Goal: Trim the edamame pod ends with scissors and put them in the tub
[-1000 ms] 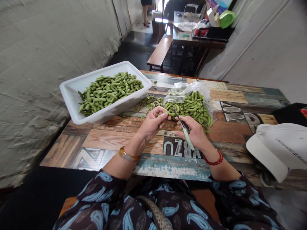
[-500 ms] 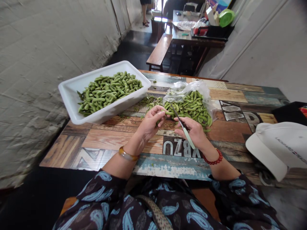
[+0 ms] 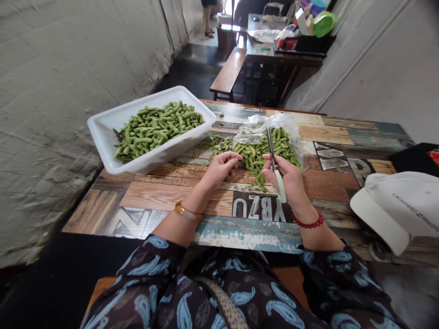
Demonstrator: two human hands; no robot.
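Green-handled scissors [image 3: 279, 183] are in my right hand [image 3: 288, 180], their blades pointing away from me and looking closed. My left hand [image 3: 221, 170] has its fingers curled with the tips together, at the left edge of the pod pile; whatever it may hold is too small to make out. Loose green pods [image 3: 254, 157] spill from a clear plastic bag [image 3: 284, 124] just beyond both hands. Trimmed bits [image 3: 216, 144] lie left of the pile. More pods [image 3: 154, 130] fill much of a white tub [image 3: 113, 164] at the left.
The patterned wooden table [image 3: 178, 194] meets a white wall at the right. A white cap [image 3: 394, 205] lies at the right. Beyond are a bench [image 3: 229, 73], another table [image 3: 265, 55] and a person's legs [image 3: 207, 20].
My right hand has moved right, and the scissors now point more directly away. The pod that showed at my left fingertips is no longer seen there. Some pods now lie nearer me.
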